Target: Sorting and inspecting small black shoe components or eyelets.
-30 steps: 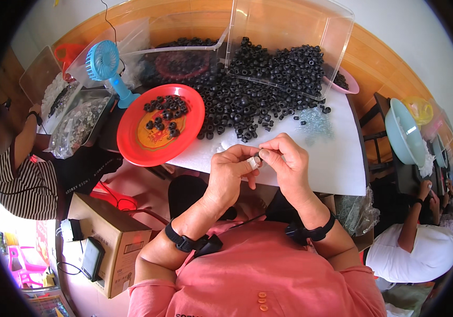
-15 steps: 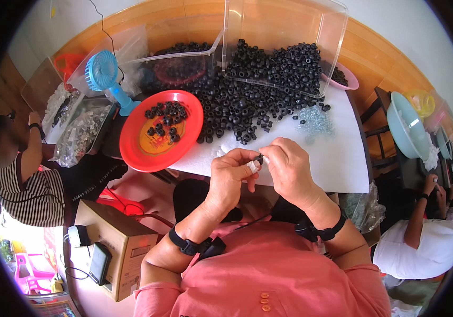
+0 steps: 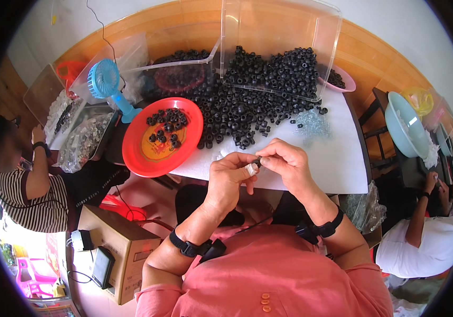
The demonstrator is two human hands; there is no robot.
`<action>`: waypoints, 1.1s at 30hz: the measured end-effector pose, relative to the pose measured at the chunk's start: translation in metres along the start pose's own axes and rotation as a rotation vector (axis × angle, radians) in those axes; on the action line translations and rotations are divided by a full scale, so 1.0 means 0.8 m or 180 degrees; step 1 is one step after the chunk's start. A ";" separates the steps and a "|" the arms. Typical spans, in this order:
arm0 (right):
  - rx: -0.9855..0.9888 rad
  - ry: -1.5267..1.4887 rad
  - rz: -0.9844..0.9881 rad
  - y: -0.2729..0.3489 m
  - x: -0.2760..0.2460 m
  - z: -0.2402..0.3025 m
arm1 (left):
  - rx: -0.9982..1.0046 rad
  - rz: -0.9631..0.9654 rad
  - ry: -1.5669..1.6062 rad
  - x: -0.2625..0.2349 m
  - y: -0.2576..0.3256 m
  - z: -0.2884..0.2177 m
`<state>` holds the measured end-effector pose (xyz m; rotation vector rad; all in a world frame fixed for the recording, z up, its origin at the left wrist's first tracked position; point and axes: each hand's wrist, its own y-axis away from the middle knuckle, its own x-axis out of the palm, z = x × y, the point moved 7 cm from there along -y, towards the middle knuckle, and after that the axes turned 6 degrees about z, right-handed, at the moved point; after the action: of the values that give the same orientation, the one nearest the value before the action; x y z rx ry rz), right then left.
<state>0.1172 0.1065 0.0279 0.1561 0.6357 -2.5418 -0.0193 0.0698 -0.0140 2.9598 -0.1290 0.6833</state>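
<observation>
Between my hands is a small black plastic part [image 3: 257,162], mostly covered by fingertips. My left hand [image 3: 228,177] pinches it from the left; a white wrap [image 3: 250,169] shows on one digit. My right hand [image 3: 287,165] has its thumb and fingertips closed at the part's upper right side; whether they hold another tiny piece cannot be seen. Beyond my hands lies a heap of similar black parts [image 3: 237,108] on a white sheet [image 3: 337,153]. Small clear pieces [image 3: 313,124] are scattered at its right. A red plate [image 3: 131,150] at the left carries several black parts.
Clear plastic bins [image 3: 334,31] with black parts stand at the back, beside a pink bowl [image 3: 351,84]. A blue fan [image 3: 105,82] stands behind the plate. A cardboard box [image 3: 131,253] is at lower left. Co-workers sit at left [image 3: 36,195] and right [image 3: 422,245].
My right hand's fingertips have come down and closed in over the black part. My left hand keeps its pinch. The whole view has shifted slightly.
</observation>
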 end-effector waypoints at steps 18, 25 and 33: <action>-0.0159 0.0774 0.0112 -0.002 0.002 0.023 | 0.0062 -0.0111 0.0021 -0.002 0.002 0.002; -0.0562 0.2071 0.0105 -0.001 0.011 0.047 | 0.0045 -0.0120 -0.0232 0.000 0.003 0.003; -0.0695 0.2304 0.0082 0.000 0.015 0.049 | 0.0067 -0.0091 -0.0214 -0.001 0.002 0.005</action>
<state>0.1070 0.0826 0.0596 1.0213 1.1549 -2.3310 -0.0184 0.0675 -0.0178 2.9996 -0.0850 0.5855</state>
